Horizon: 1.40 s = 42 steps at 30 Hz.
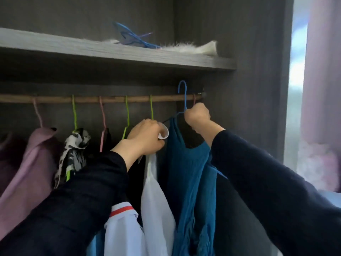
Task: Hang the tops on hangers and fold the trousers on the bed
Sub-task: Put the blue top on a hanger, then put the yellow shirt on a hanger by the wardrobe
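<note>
A teal strappy top (186,174) hangs on a blue wire hanger (183,93) whose hook rises above the wooden rail (114,98), near the rail's right end. My right hand (197,116) grips that hanger just below its hook. My left hand (145,138) holds the shoulder of a white top (156,206) hanging on a green hanger (151,109) just left of the teal one. Dark sleeves cover both my arms.
Several tops hang along the rail on pink and green hangers: a pink one (29,163) and a black-and-white patterned one (73,150) at left. Spare blue hangers (132,36) lie on the shelf (110,52) above. The wardrobe's side wall (249,89) stands close on the right.
</note>
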{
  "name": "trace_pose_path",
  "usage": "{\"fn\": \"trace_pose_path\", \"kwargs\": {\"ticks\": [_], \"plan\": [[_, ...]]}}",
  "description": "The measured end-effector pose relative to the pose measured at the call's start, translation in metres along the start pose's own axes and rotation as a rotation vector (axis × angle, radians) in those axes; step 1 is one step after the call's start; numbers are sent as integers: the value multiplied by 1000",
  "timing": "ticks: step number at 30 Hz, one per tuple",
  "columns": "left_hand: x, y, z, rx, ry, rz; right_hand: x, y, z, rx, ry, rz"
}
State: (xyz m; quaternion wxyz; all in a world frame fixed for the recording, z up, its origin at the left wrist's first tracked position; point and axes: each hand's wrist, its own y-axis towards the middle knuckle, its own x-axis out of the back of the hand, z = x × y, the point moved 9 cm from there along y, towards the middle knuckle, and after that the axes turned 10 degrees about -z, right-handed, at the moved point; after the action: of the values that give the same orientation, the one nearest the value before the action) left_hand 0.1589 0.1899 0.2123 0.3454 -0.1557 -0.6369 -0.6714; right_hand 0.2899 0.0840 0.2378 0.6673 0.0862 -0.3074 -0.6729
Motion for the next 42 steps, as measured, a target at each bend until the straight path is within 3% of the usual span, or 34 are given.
{"fn": "trace_pose_path", "kwargs": {"ticks": [15,17,20,22,23,25,28,35,42], "plan": [[-11,88,60,163,165,-102,-99,15,-30,-88,84,325],[-14,90,64,162,176,-149,-87,26,-23,97,-91,266],[-16,87,64,146,197,-230,-49,47,-4,368,-369,-16],[-16,88,64,156,175,-264,-38,60,-8,368,-526,-86],[-16,88,64,168,156,-276,-36,67,-17,279,-571,-62],[-15,91,64,193,133,-281,-40,74,-42,12,-472,57],[-16,93,65,205,130,-253,-63,76,-58,-251,-39,222],[-13,93,65,268,106,-201,-59,90,-33,-118,105,153],[-17,88,63,288,51,-155,-56,73,-34,-22,37,209]]}}
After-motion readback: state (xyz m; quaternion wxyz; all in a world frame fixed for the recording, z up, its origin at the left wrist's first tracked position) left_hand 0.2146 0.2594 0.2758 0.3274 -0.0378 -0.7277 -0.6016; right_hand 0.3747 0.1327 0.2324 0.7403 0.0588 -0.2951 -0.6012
